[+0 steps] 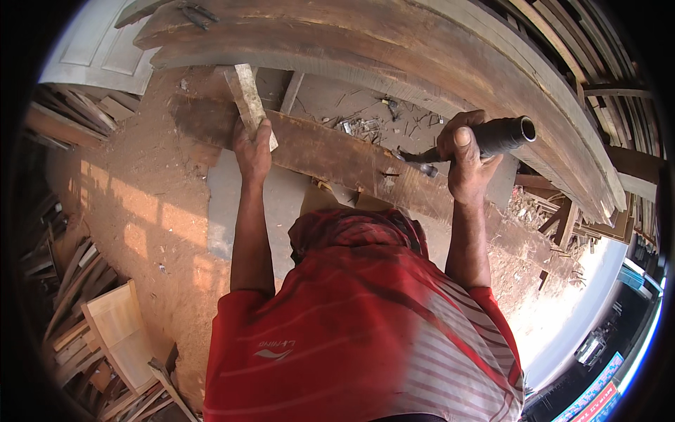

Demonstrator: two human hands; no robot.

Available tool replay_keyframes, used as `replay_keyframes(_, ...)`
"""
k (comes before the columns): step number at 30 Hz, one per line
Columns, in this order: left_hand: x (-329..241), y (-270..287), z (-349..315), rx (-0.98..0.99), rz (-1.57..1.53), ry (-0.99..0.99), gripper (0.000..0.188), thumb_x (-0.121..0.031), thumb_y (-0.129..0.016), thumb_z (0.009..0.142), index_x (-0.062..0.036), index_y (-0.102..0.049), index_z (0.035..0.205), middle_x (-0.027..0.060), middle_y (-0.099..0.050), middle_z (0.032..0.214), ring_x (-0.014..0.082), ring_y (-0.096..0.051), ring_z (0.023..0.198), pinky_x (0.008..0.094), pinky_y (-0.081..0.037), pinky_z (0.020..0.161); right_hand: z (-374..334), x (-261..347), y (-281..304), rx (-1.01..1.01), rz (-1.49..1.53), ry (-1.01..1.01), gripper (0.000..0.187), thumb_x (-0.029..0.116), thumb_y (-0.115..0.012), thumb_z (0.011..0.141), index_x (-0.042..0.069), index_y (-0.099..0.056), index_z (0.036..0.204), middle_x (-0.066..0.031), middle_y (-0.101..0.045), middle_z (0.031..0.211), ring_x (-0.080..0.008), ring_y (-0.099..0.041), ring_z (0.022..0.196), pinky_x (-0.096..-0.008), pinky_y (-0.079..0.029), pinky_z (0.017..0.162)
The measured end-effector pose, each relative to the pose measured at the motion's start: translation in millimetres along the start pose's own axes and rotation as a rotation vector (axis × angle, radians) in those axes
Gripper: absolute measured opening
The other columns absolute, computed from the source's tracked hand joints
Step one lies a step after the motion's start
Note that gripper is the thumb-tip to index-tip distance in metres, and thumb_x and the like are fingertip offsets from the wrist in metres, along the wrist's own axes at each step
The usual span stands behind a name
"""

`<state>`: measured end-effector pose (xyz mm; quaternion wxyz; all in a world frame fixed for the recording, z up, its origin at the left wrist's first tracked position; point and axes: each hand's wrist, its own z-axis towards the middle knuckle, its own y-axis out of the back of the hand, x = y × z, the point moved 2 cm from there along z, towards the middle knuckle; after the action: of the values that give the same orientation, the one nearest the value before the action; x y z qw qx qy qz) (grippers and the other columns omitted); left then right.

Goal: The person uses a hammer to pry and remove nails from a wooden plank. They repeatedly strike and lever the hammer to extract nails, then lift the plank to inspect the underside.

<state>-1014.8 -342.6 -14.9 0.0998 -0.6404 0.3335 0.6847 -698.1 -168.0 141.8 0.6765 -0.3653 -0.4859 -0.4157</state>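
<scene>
In my right hand [470, 158] is a hammer with a thick black grip [500, 136], my fingers closed round it. The grip's hollow end points right. Its dark metal head [426, 169] hangs low over a long brown plank [316, 146], near a nail [389, 174] that sticks up from it; whether they touch I cannot tell. My left hand [253, 151] is closed round a short, pale, rough piece of wood [247, 98]. That piece stands tilted over the left part of the plank.
Long thick beams [351, 42] lie across the far side, with pliers [198, 14] on the far left. Loose nails and scraps [362, 128] lie beyond the plank. Stacked timber [70, 116] stands at left, a light wooden panel [119, 330] at lower left. Offcuts [562, 221] lie at right.
</scene>
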Motion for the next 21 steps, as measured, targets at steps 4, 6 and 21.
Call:
replay_keyframes(4, -13, -5, -4, -0.026, 0.044, -0.044, 0.038, -0.023, -0.068, 0.096, 0.0020, -0.061, 0.124, 0.0131, -0.064, 0.111, 0.0237, -0.063, 0.100, 0.0393, -0.051, 0.089, -10, -20, 10, 0.067, 0.047, -0.059, 0.035, 0.031, -0.082, 0.092, 0.004, -0.061, 0.092, 0.0003, -0.058, 0.074, -0.0085, -0.052, 0.063, -0.0270, -0.043, 0.057)
replay_keyframes(6, -16, -9, -6, -0.078, 0.120, -0.034, 0.039, -0.024, -0.069, 0.095, 0.0028, -0.063, 0.122, 0.0134, -0.065, 0.104, 0.0251, -0.065, 0.096, 0.0410, -0.052, 0.088, -15, -21, 18, 0.127, 0.019, -0.072, 0.041, 0.041, -0.078, 0.093, 0.005, -0.059, 0.093, -0.0002, -0.057, 0.076, -0.0088, -0.051, 0.066, -0.0265, -0.043, 0.059)
replay_keyframes(21, -149, -112, 115, 0.012, 0.720, -0.603, 0.091, -0.060, -0.076, 0.086, -0.0105, -0.045, 0.156, 0.0217, -0.045, 0.158, 0.0422, -0.033, 0.149, 0.0587, -0.026, 0.120, -39, -11, 22, 0.281, -0.146, -0.021, 0.049, 0.046, -0.083, 0.086, 0.003, -0.060, 0.093, -0.0074, -0.063, 0.081, -0.0172, -0.059, 0.069, -0.0321, -0.049, 0.063)
